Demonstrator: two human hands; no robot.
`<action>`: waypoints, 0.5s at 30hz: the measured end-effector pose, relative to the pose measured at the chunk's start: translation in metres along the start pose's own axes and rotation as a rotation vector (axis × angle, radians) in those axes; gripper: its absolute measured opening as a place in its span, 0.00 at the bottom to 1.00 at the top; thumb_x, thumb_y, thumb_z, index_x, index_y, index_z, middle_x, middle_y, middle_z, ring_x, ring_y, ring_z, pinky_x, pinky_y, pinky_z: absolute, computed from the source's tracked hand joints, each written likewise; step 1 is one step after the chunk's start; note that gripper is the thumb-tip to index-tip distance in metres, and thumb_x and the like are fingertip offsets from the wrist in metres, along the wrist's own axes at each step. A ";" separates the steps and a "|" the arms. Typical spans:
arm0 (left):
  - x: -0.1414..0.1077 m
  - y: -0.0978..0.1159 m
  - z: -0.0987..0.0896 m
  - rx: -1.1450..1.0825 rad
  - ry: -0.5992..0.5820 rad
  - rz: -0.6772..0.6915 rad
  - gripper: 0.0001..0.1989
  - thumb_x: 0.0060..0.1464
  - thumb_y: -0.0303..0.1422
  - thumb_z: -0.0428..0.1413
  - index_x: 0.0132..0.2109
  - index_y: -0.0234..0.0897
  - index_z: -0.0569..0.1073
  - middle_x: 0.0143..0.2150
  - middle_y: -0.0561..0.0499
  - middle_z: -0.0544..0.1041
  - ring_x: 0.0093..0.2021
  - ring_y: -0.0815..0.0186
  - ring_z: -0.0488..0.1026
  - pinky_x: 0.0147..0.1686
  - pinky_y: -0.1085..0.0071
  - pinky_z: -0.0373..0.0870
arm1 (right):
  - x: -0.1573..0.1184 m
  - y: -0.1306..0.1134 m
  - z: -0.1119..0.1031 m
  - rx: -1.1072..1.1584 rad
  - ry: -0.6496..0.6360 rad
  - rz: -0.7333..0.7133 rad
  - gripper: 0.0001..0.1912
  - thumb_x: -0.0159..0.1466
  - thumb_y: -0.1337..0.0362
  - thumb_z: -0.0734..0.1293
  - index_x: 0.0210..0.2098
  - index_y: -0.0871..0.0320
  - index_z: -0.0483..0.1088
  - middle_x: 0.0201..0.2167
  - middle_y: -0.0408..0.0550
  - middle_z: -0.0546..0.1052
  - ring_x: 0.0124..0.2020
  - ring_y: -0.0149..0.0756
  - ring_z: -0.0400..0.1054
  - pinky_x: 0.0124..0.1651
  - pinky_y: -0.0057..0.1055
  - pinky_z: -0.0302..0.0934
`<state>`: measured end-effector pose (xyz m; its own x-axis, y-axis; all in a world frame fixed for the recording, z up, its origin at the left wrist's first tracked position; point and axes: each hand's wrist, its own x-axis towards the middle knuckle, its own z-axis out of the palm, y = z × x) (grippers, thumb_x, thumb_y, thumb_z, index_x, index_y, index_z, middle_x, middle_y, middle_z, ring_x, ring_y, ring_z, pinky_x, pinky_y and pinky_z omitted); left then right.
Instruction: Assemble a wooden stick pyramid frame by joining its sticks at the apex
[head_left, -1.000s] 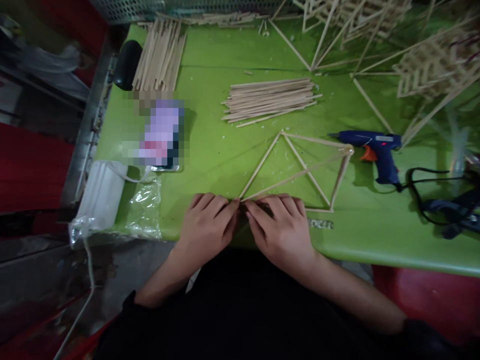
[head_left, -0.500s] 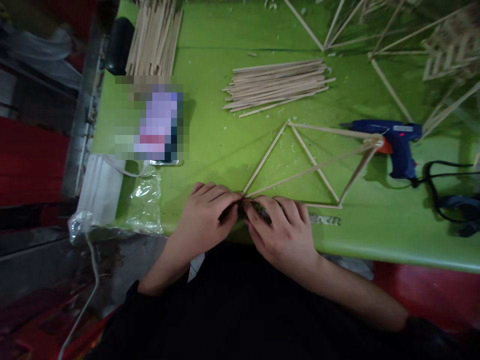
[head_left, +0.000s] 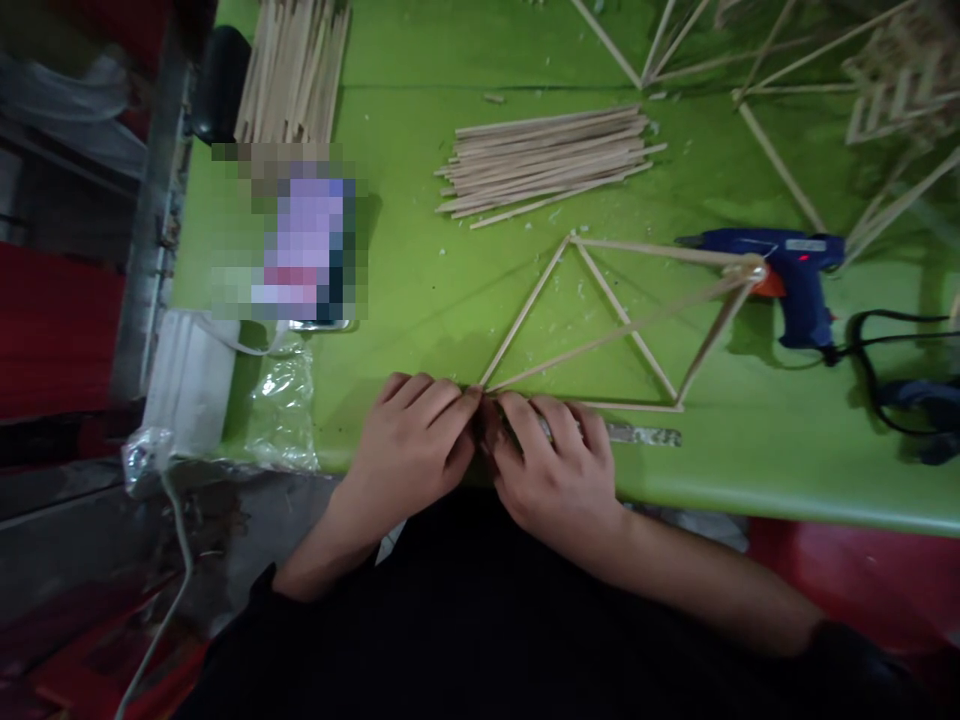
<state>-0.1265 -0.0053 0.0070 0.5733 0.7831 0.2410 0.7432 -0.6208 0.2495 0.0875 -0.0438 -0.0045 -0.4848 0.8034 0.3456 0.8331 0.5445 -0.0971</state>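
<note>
A pyramid-like frame of thin wooden sticks (head_left: 609,287) rests on the green table in front of me. Its near left corner lies between my fingertips. My left hand (head_left: 416,440) is closed, thumb and fingers pinching that corner. From the other side, my right hand (head_left: 555,460) also pinches there, its fingers curled along the bottom stick. The exact grip is partly hidden behind the fingers. A patterned glue stick or strip (head_left: 645,434), whose kind I cannot make out, juts out beyond my right hand. Behind the frame's right corner lies a blue glue gun (head_left: 795,260).
Loose wooden sticks (head_left: 551,160) lie in a pile beyond the frame, and another bundle (head_left: 296,75) is at the back left. Larger stick structures (head_left: 780,150) stand at the back right. On the left are a white box (head_left: 191,375), clear plastic (head_left: 283,410) and a blurred-out item (head_left: 304,240).
The view has shifted slightly, moving the table things a little left and up. Both hands stay at the same corner, with the right fingers slightly more curled.
</note>
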 end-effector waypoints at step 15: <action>-0.005 0.009 -0.001 0.103 0.001 0.014 0.14 0.70 0.25 0.59 0.58 0.29 0.83 0.41 0.45 0.84 0.41 0.54 0.75 0.40 0.53 0.71 | 0.000 0.000 -0.002 -0.002 -0.065 -0.066 0.17 0.78 0.67 0.69 0.62 0.63 0.84 0.65 0.54 0.84 0.62 0.54 0.70 0.67 0.55 0.63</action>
<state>-0.1229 -0.0153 0.0093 0.5837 0.7743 0.2443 0.7665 -0.6248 0.1489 0.0883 -0.0441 -0.0031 -0.5554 0.7796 0.2895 0.7989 0.5968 -0.0746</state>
